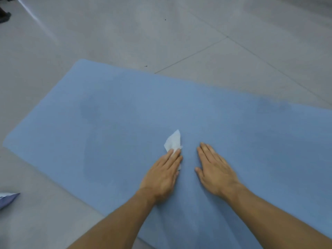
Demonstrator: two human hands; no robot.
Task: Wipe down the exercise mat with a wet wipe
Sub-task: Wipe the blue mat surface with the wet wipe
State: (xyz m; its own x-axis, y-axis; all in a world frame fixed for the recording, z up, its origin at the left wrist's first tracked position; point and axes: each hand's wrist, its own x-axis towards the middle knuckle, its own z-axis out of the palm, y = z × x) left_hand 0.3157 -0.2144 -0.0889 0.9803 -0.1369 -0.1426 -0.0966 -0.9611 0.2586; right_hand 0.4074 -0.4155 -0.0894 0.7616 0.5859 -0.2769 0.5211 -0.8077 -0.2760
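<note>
The blue exercise mat is spread on the tiled floor. The wet wipe is pressed to its middle under the flat, unclenched left hand, seemingly for broad contact. The right hand is laid flat beside it, empty, probably to steady the mat.

I see grey floor tiles, a bluish packet at the left edge, and a dark shape top-left.

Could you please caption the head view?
Left hand presses a wipe onto the blue mat; right hand rests flat alongside.
</note>
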